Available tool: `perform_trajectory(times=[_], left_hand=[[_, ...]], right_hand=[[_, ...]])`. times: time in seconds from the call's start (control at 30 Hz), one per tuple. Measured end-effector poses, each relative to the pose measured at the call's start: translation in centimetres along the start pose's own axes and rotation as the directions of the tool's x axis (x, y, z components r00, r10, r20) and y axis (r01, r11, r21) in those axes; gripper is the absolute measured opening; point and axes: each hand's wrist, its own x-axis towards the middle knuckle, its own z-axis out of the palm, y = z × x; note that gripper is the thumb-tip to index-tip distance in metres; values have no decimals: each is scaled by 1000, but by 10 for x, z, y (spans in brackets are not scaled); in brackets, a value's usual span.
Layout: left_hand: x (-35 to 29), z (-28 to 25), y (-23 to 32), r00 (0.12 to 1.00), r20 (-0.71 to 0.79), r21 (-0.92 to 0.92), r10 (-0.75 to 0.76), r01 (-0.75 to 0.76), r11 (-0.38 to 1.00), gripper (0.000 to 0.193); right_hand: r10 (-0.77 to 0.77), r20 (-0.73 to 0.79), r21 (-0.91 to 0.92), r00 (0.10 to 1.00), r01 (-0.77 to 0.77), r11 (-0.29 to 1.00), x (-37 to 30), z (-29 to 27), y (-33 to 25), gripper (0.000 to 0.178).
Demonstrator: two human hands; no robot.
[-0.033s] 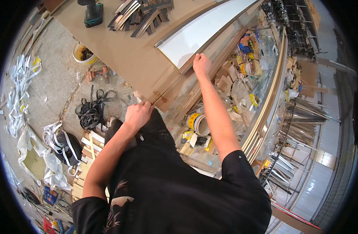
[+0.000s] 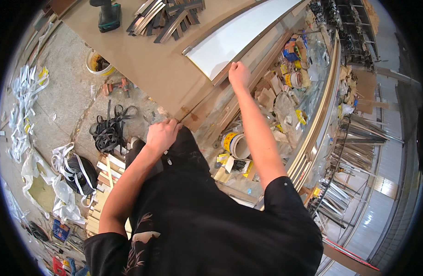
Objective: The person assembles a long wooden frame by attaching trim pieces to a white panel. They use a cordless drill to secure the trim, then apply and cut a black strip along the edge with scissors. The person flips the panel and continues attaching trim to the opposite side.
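A brown board-topped table point(image 2: 156, 73) reaches away from me, and a long white panel point(image 2: 234, 41) with dark edging lies along its right side. My left hand point(image 2: 162, 136) is closed at the table's near corner, on the end of a thin dark strip point(image 2: 193, 109). From there the strip runs toward the near end of the panel. My right hand point(image 2: 239, 75) is closed in a fist beside the panel's right edge, close to its near corner. What sits inside those fingers is hidden.
Short dark trim pieces point(image 2: 168, 20) and a cordless tool point(image 2: 110, 17) lie on the table. A red drill point(image 2: 117, 86), black straps point(image 2: 111, 131) and a bucket point(image 2: 95, 63) are on the floor at left. Long strips point(image 2: 319, 124) and packaging scraps crowd the right.
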Motion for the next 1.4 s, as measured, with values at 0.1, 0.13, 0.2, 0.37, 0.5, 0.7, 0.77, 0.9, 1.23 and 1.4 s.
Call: perform_trajectory(times=[0.1, 0.13, 0.2, 0.37, 0.5, 0.7, 0.77, 0.9, 1.23, 1.4], left_hand=[[0, -7, 0, 997, -49, -79, -61, 57, 995, 28], [0, -9, -4, 996, -64, -78, -58, 53, 996, 28], [0, -10, -11, 984, -145, -93, -103, 90, 992, 26], [-12, -1, -8, 861, -395, 80, -320, 380, 922, 17], [17, 26, 56, 528, -683, -161, -504, 565, 810, 10], [141, 83, 157, 572, -722, -50, -390, 519, 854, 15], [176, 99, 174, 581, -720, -51, -379, 500, 865, 12], [224, 142, 189, 614, -677, -196, -406, 382, 903, 4], [389, 191, 255, 701, -506, -378, -502, 343, 860, 15], [527, 237, 249, 507, -630, -361, -589, 479, 800, 43]], right_hand=[[-288, 61, -148, 956, 294, 944, 14, -21, -5, 18], [-452, 12, -136, 892, 449, 883, 21, -22, 1, 17], [-764, 127, 97, 633, 758, 644, 53, -30, 28, 18], [-938, 329, 498, 105, 825, 267, 105, -47, 13, 27], [-954, 248, 540, -170, 841, -10, 124, -31, 6, 28], [-945, 19, 630, -328, 737, -244, 141, 3, 7, 23], [-944, -32, 671, -329, 692, -265, 142, 9, 7, 21], [-912, -69, 690, -404, 641, -336, 137, 11, 7, 17], [-697, 2, 760, -717, 455, -465, 154, 20, -14, 13], [-720, 45, 909, -693, 327, -258, 131, 52, -21, 22]])
